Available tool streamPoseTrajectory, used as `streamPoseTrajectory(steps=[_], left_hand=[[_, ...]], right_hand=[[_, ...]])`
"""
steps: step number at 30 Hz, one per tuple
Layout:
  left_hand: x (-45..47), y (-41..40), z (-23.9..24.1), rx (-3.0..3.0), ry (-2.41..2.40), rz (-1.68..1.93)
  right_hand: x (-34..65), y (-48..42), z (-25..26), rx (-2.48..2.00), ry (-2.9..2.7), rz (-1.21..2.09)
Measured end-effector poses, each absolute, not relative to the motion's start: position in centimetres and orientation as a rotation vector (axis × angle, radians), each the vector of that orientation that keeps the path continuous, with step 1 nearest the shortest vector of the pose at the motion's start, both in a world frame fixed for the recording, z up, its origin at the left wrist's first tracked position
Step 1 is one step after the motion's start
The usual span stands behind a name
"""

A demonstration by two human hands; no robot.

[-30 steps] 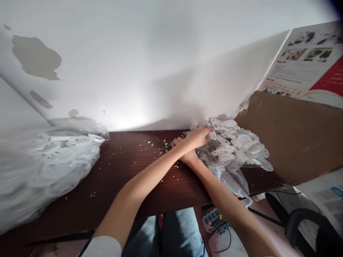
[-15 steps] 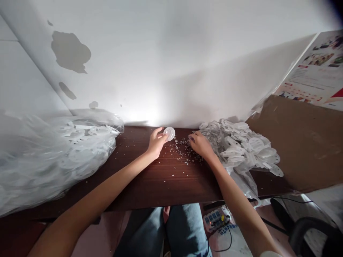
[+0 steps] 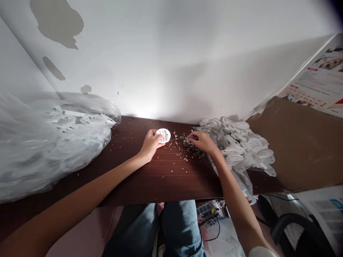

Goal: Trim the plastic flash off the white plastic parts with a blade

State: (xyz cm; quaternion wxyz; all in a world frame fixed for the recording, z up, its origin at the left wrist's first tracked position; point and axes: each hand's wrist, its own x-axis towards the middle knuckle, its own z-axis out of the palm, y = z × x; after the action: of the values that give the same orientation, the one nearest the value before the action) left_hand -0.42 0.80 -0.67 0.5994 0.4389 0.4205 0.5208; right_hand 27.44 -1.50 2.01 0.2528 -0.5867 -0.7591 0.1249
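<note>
One white disc point(image 3: 163, 135) is clamped by the fingers of the left hand point(image 3: 149, 145), close to the tabletop point(image 3: 160, 178). The fingers of the right hand point(image 3: 205, 142) are drawn together on a heap of dark bits point(image 3: 191, 150) just beside it.

Both bare arms reach forward over the counter point(image 3: 160, 180), the forearms converging toward its far edge. The left hand point(image 3: 150, 144) rests near the counter's far middle, palm down, with its fingers curled around a white disc point(image 3: 163, 135). The right hand point(image 3: 204, 142) lies near it, to the right. Its wrist is slightly raised and its fingertips point(image 3: 192, 137) are bunched, pointing down at the counter.
</note>
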Motion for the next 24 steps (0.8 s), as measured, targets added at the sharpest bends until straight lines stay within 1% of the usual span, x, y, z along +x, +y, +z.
streamPoseTrajectory(steps=[2,5,7,17,24], left_hand=[[-0.4,0.7,-0.7,1.026,0.956,1.184],[-0.3,0.5,-0.9,1.087,0.945,1.163],[-0.3,0.4,-1.1,1.131,0.952,1.163],[-0.2,0.3,-1.5,1.234,0.936,1.159],[-0.5,0.0,-0.3,1.212,0.827,0.996]], right_hand=[[28.2,-1.6,2.5,-1.66,-2.103,0.385],[29.2,-1.7,2.8,-1.696,-2.232,0.564],[29.5,-1.7,2.7,-1.701,-2.269,0.622],[28.1,-1.7,2.7,-1.686,-2.169,0.52],[27.9,-1.1,1.4,-1.566,-2.033,0.472]])
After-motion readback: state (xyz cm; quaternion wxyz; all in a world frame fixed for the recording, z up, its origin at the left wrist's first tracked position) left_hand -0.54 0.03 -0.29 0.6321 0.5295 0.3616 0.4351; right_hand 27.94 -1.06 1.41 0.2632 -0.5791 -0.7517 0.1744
